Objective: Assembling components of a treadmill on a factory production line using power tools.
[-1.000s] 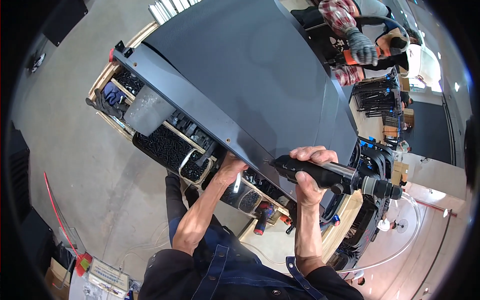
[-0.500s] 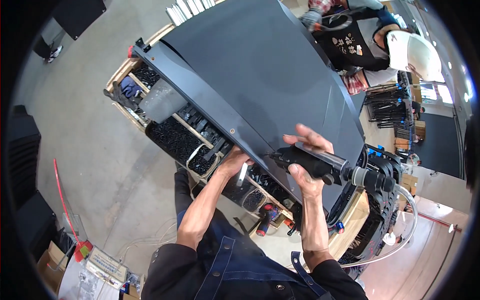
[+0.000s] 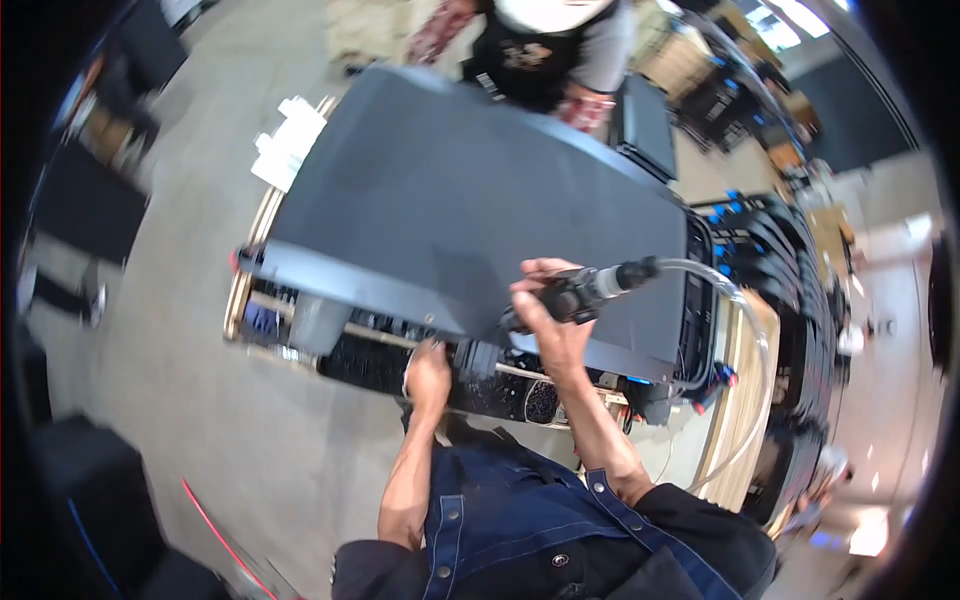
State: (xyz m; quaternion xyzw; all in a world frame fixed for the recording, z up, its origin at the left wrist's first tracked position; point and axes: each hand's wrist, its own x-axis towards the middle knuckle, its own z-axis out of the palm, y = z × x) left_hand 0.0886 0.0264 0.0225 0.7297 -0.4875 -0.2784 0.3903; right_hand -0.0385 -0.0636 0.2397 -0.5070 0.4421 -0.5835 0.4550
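A large dark grey panel (image 3: 460,190) lies across the bench in front of me. My right hand (image 3: 560,325) is wrapped round a black air-powered driver (image 3: 575,298), whose front end is low over the panel's near edge. A clear hose (image 3: 735,290) runs from the tool's rear away to the right. My left hand (image 3: 429,378) is closed at the near edge, above the parts trays. Its fingertips are blurred and partly hidden, so what they hold, if anything, does not show. Between my hands, dark parts (image 3: 478,358) sit below the panel's edge.
Under the near edge, a wooden-framed tray holds small black parts (image 3: 360,362) and a grey translucent container (image 3: 316,325). A co-worker (image 3: 530,60) stands across the panel, a gloved hand at its far edge. White pieces (image 3: 288,142) lie at left; stacked black frames (image 3: 790,330) stand at right.
My view has turned, so the panel lies more level and the co-worker appears straight across. My right hand still holds the driver, now nearer the panel's edge. My left hand has drawn partly out from under it.
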